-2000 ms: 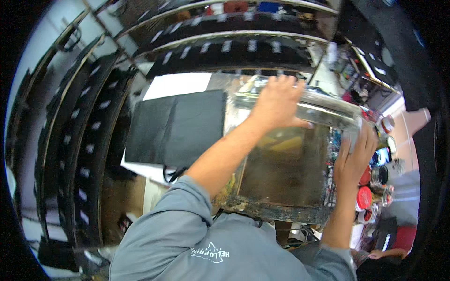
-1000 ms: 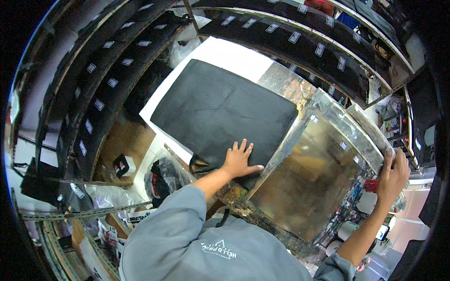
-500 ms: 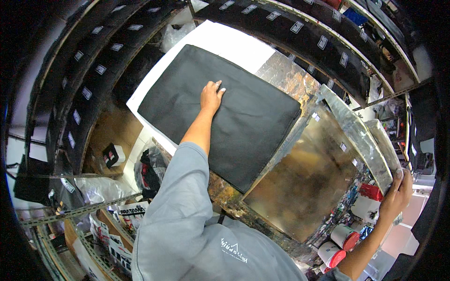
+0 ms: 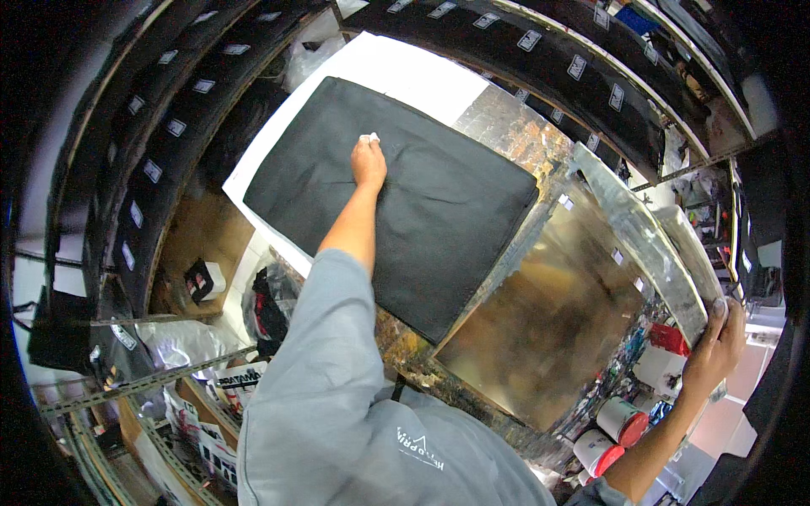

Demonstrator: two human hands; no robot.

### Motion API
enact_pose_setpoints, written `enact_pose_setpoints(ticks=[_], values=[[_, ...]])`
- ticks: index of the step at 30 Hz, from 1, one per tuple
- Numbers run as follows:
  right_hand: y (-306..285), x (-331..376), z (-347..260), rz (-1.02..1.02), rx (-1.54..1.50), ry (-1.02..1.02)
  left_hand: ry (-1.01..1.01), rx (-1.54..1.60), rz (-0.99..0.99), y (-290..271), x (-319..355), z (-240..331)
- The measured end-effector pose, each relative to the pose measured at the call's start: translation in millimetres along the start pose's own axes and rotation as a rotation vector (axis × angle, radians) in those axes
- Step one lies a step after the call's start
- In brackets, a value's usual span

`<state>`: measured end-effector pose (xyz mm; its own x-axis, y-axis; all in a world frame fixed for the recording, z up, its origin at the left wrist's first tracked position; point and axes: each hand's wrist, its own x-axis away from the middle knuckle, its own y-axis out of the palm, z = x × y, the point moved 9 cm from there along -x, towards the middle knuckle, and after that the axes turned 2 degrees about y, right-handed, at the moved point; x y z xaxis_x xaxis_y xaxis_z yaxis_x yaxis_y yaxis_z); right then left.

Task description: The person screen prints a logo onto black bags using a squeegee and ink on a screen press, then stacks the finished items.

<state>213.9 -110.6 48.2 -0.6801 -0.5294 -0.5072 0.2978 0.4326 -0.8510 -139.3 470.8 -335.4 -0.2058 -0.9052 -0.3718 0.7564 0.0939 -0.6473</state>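
Note:
A black cloth (image 4: 447, 211) lies flat on a white board (image 4: 396, 67). My left hand (image 4: 369, 162) rests on the cloth near its far edge, fingers closed around a small white piece (image 4: 369, 137). To the right, a large printing screen frame (image 4: 641, 244) with a brownish mesh (image 4: 548, 312) is tilted up from the paint-stained table. My right hand (image 4: 715, 347) grips the frame's outer right edge.
Curved dark drying racks (image 4: 152, 169) with small white labels ring the table at left and top. Paint tubs with red lids (image 4: 620, 419) stand at lower right beside a red container (image 4: 668, 337). Bags and boxes (image 4: 202, 282) sit on the floor at lower left.
My left hand has slid further up the black cloth and gone from lying flat to closed around a small white piece. My right hand has stayed on the screen frame's edge.

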Motion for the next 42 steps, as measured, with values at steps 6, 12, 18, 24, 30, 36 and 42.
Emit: enact_pose_setpoints(ticks=[6, 12, 18, 24, 30, 36, 42], values=[[-0.1, 7.8, 15.5, 0.020, 0.083, -0.033, 1.060, -0.435, -0.832, -16.4, 166.1, 116.9], [-17.3, -18.0, -21.8, 0.106, 0.105, -0.103, 1.070, -0.187, -0.929, 19.0, 300.0, 206.0], [-23.4, 5.2, -33.3, 0.196, 0.104, -0.184, 1.057, -0.049, -0.949, 78.3, 448.9, 330.0], [-27.6, 6.8, -30.1, 0.196, 0.069, -0.189, 1.086, 0.004, -0.984, 114.1, 515.3, 395.8], [-28.5, 2.1, -28.8, 0.244, 0.051, -0.192, 0.895, 0.173, -1.133, 158.0, 438.1, 393.5], [-24.2, -16.3, -25.3, 0.210, 0.048, -0.184, 1.024, -0.206, -0.996, 168.1, 413.9, 382.6], [-28.3, -20.7, -26.0, 0.202, 0.040, -0.176, 0.996, -0.152, -0.991, 178.3, 412.0, 386.0]])
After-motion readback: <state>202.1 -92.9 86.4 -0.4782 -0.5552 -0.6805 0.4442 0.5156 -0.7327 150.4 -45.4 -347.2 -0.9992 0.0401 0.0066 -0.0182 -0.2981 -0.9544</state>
